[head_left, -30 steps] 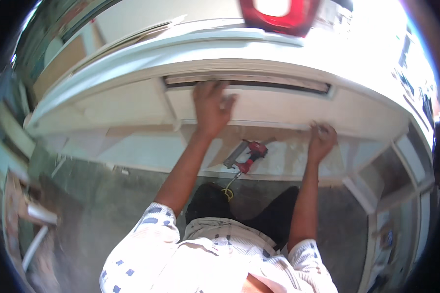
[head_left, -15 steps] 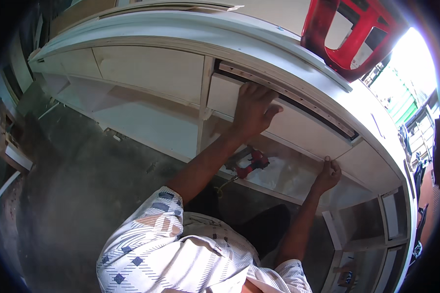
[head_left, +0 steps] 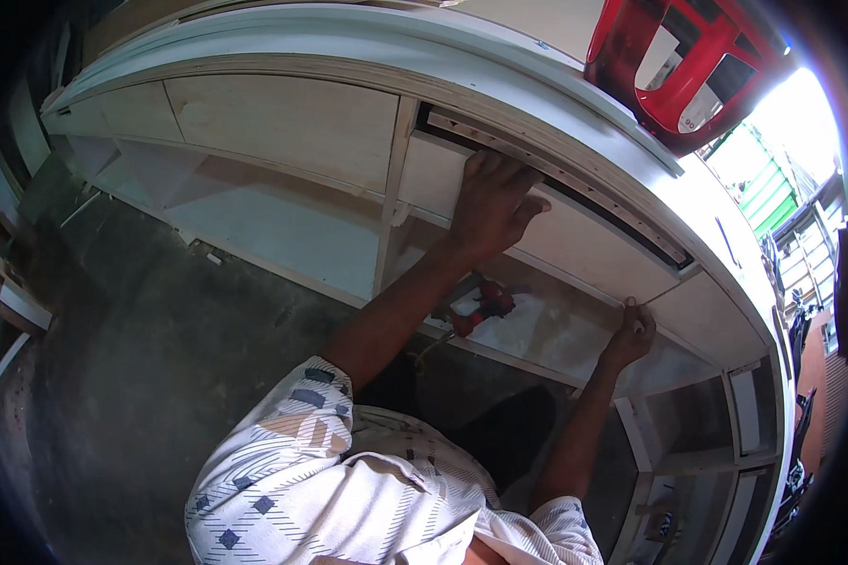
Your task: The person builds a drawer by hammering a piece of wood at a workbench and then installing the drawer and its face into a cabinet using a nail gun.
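My left hand (head_left: pixel 499 202) has its fingers curled over the top edge of a pale wooden drawer front (head_left: pixel 584 226), just below a long dark gap (head_left: pixel 636 212) with a plywood strip in it. My right hand (head_left: pixel 631 331) pinches that panel's lower edge near its right end. The panel sits in the front of a long white wooden cabinet (head_left: pixel 330 47). On the lower shelf (head_left: pixel 537 330) beneath it, between my forearms, lies a red nail gun (head_left: pixel 490 306) with a yellow hose, partly in shadow.
A red plastic stool (head_left: pixel 688 66) rests on the cabinet top at the upper right. Open compartments (head_left: pixel 744 414) line the right. Wooden offcuts (head_left: pixel 24 306) lean at the left above the grey floor (head_left: pixel 141 377). A bright opening with a green corrugated sheet (head_left: pixel 768 188) shows at the far right.
The view has turned toward the right, bringing the whole stool into sight. My right hand has closed on the panel's lower edge. In the last half second both hands have stayed almost still.
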The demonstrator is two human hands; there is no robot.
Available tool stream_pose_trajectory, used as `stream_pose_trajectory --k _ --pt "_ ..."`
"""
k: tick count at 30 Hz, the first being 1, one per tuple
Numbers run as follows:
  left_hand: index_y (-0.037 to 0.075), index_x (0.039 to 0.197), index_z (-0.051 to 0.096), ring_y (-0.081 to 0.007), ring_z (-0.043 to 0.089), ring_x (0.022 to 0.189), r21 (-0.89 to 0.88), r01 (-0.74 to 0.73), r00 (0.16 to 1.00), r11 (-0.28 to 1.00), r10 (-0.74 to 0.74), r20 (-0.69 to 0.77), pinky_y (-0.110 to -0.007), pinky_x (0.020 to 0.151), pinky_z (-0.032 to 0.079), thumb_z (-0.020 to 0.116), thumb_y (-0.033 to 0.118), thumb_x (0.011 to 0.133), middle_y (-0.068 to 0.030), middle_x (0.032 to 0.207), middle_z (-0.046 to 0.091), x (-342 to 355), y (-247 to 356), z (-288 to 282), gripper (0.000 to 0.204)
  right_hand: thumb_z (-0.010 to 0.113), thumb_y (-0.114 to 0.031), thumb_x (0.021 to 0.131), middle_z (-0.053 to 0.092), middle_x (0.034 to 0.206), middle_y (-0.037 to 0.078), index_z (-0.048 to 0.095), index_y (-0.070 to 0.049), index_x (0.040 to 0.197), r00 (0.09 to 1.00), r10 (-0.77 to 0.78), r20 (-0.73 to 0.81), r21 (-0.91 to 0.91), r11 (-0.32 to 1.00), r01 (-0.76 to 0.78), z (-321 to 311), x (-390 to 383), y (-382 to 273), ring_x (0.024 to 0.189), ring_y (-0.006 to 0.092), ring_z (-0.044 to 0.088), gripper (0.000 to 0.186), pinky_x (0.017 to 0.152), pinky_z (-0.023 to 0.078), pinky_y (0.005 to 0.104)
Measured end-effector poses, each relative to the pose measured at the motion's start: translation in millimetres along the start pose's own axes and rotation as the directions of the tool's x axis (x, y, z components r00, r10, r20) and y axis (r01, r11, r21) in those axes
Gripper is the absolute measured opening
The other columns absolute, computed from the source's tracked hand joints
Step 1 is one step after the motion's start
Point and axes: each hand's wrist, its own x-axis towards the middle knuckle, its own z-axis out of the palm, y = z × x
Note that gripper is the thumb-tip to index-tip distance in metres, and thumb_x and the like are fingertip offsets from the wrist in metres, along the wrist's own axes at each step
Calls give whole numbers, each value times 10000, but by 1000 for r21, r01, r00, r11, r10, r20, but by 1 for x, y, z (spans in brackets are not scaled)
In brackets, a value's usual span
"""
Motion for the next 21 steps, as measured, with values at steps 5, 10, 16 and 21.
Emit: stream_pose_trajectory --k 5,10,16,21 --pt "81 1122 725 -291 578 1137 36 -20 1000 999 20 -4 -472 1073 337 789 345 853 -87 1138 679 -3 -2 -7 383 858 -309 848 727 1080 113 728 36 1105 1000 14 7 31 999 -14 2 -4 -3 1019 238 653 450 1017 429 410" --pt "94 1122 732 -323 588 1172 13 -96 995 995 97 -26 -500 1062 354 810 298 848 -105 1172 693 2 1 10 350 841 -157 833 736 1005 116 747 31 1025 988 -133 -75 67 988 138 -3 6 23 957 254 664 286 971 479 420" --pt "134 1156 763 -353 603 1206 161 -112 994 981 112 10 -516 1095 365 824 288 855 -131 1211 713 -13 -25 7 343 860 -77 773 702 1041 76 716 -71 1036 959 -273 -69 4 962 274 14 -5 29 1022 273 645 300 985 480 418" --pt "95 1169 746 -349 597 1206 235 -117 991 965 98 89 -524 1104 349 786 342 900 -116 1218 702 0 5 13 368 877 -64 718 686 962 92 707 -72 958 962 -176 -208 88 976 198 4 3 15 942 289 627 295 913 474 433"
